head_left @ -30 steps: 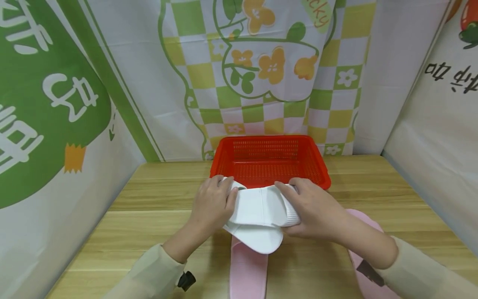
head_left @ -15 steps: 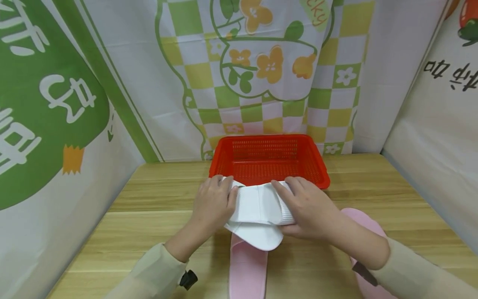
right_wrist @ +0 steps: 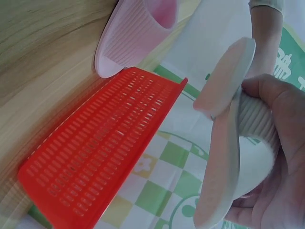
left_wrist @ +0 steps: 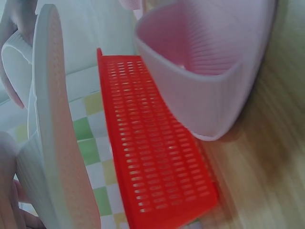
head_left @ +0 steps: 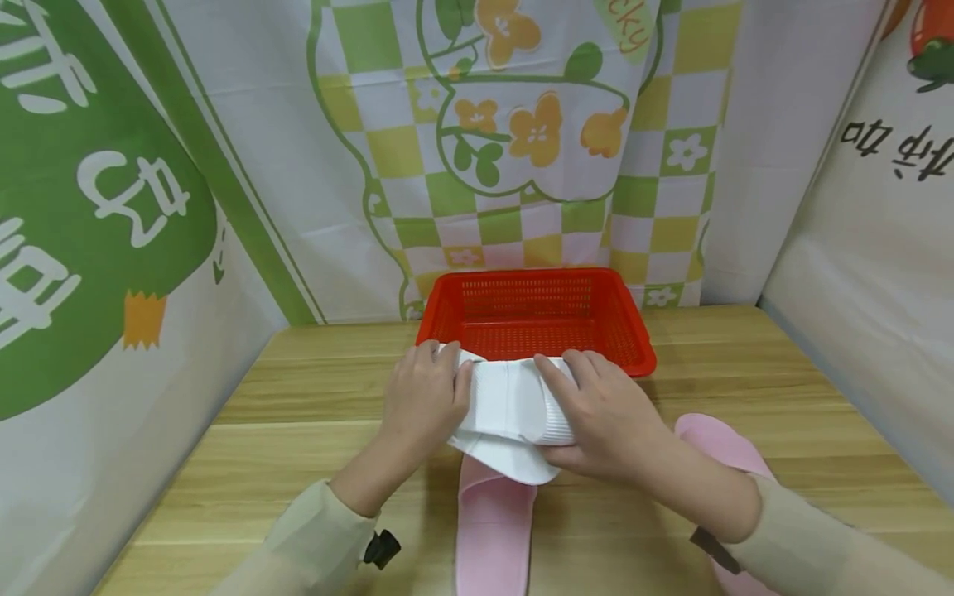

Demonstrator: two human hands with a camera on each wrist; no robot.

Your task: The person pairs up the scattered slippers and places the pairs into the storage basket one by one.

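Observation:
Between my two hands is a pair of white slippers (head_left: 498, 401), overlapping each other in front of a red basket (head_left: 537, 331). My left hand (head_left: 426, 393) grips one by its strap area, thumb on the near side; its sole (left_wrist: 55, 119) stands on edge in the left wrist view. My right hand (head_left: 607, 418) holds the other by its ribbed strap (right_wrist: 257, 117), and two soles cross in the right wrist view. Below the hands lies a pink slipper (head_left: 493, 538), partly covered by the white ones. Under my right forearm is another pink slipper (head_left: 719, 447), partly hidden.
The red basket stands at the back of the wooden table (head_left: 298, 455), its visible interior bare. Behind it hangs a checked, flowered cloth (head_left: 522, 223). Printed cloth walls close in the left (head_left: 112, 248) and right (head_left: 879, 273) sides.
My right hand has shifted left, a little nearer my left hand. Both hands and the white slippers have risen slightly toward the basket; the grips stay the same.

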